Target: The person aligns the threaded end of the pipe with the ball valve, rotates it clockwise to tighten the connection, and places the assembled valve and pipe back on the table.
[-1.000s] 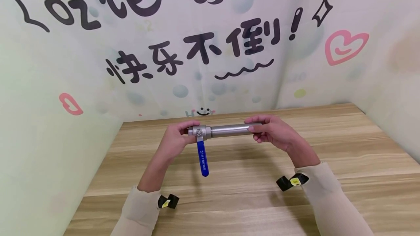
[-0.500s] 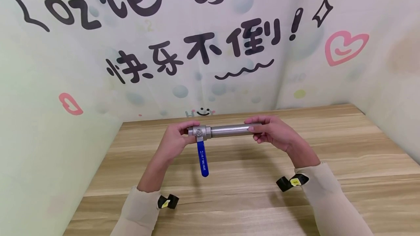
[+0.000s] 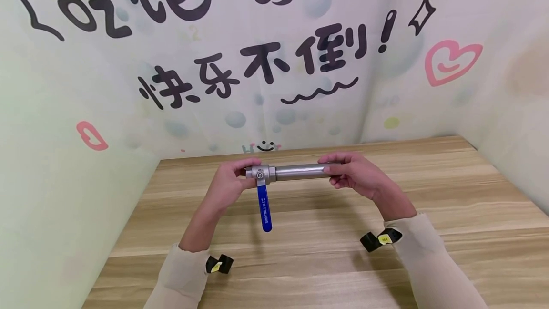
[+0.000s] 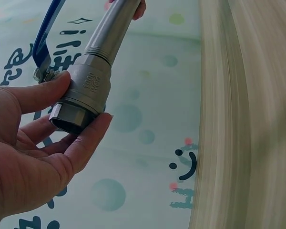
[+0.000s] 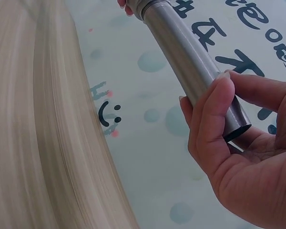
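Both hands hold a steel ball valve (image 3: 267,173) joined to a straight metal pipe (image 3: 298,171), level above the table. My left hand (image 3: 226,184) grips the valve's hexagonal end between thumb and fingers; its open bore shows in the left wrist view. From the valve body a blue lever handle (image 3: 264,208) points toward me, printed with small white lettering. At the pipe's other end, my right hand (image 3: 359,174) pinches it between thumb and fingers, and the pipe's open end (image 5: 237,132) shows in the right wrist view. Threads show where the pipe meets the valve (image 4: 89,83).
A wood-grain table (image 3: 300,261) lies beneath, with shadows of the arms on it. Behind it rises a white printed backdrop (image 3: 240,118) with black characters and pink hearts. Pale walls stand at left and right. Each sleeve carries a black camera mount (image 3: 219,264).
The right hand has shifted very slightly left along with its wrist. Otherwise the grip on the valve and pipe looks the same.
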A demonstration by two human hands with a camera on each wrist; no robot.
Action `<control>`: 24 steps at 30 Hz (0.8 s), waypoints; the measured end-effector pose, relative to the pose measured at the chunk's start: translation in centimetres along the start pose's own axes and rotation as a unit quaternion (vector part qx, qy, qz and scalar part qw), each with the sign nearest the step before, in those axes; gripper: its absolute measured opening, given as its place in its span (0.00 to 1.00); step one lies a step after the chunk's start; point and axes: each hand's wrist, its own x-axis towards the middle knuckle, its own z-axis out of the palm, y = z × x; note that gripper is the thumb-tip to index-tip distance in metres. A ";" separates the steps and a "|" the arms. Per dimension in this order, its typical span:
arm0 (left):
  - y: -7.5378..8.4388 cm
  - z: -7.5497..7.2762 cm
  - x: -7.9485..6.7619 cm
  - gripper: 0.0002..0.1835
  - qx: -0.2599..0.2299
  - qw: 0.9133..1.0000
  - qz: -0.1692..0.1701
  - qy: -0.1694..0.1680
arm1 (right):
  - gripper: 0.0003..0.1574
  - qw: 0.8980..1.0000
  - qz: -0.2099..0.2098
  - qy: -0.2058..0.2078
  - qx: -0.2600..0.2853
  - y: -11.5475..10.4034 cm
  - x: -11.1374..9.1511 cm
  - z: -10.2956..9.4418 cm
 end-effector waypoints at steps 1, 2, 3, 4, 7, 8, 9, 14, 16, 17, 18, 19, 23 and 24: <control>0.1 0.0 0.0 0.24 0.001 1.000 0.001 0.000 | 0.20 1.000 0.000 0.000 -0.001 0.0 0.0 0.0; 0.1 0.0 0.0 0.24 0.002 1.000 0.001 0.000 | 0.20 1.000 0.001 -0.001 -0.001 0.0 0.0 0.0; 0.0 0.0 0.0 0.24 0.003 1.000 0.002 0.000 | 0.20 1.000 0.001 -0.001 -0.002 0.0 0.0 0.0; 0.0 0.0 0.0 0.24 0.005 1.000 0.003 0.000 | 0.20 1.000 0.001 -0.001 -0.002 0.0 0.1 0.0; 0.0 0.0 0.1 0.23 0.006 1.000 0.005 -0.001 | 0.20 1.000 0.001 0.000 -0.004 0.0 0.1 0.0; 0.0 0.0 0.1 0.23 0.007 1.000 0.006 -0.001 | 0.20 1.000 0.002 0.001 -0.004 -0.1 0.1 0.0; 0.0 0.0 0.1 0.23 0.007 1.000 0.005 -0.001 | 0.20 1.000 0.002 0.002 -0.004 -0.1 0.0 0.1; 0.0 0.0 0.0 0.24 0.009 1.000 -0.002 0.000 | 0.21 1.000 0.005 0.001 -0.005 -0.2 0.0 0.1; 0.0 0.0 0.0 0.24 0.009 1.000 -0.004 0.000 | 0.21 1.000 0.004 0.001 -0.005 -0.2 -0.1 0.1; 0.0 0.0 0.0 0.24 0.009 1.000 -0.004 0.000 | 0.21 1.000 0.004 0.001 -0.005 -0.2 -0.1 0.1; 0.0 0.0 0.0 0.24 0.009 1.000 -0.005 0.001 | 0.21 1.000 0.004 0.001 -0.005 -0.2 -0.1 0.1; 0.0 0.0 0.0 0.24 0.009 1.000 -0.004 0.001 | 0.21 1.000 0.004 0.001 -0.005 -0.2 -0.1 0.1; 0.0 0.0 0.0 0.24 0.009 1.000 -0.006 0.002 | 0.21 1.000 0.004 0.000 -0.005 -0.2 -0.1 0.1; 0.0 0.0 0.0 0.24 0.008 1.000 -0.006 0.002 | 0.21 1.000 0.004 0.000 -0.005 -0.2 -0.1 0.1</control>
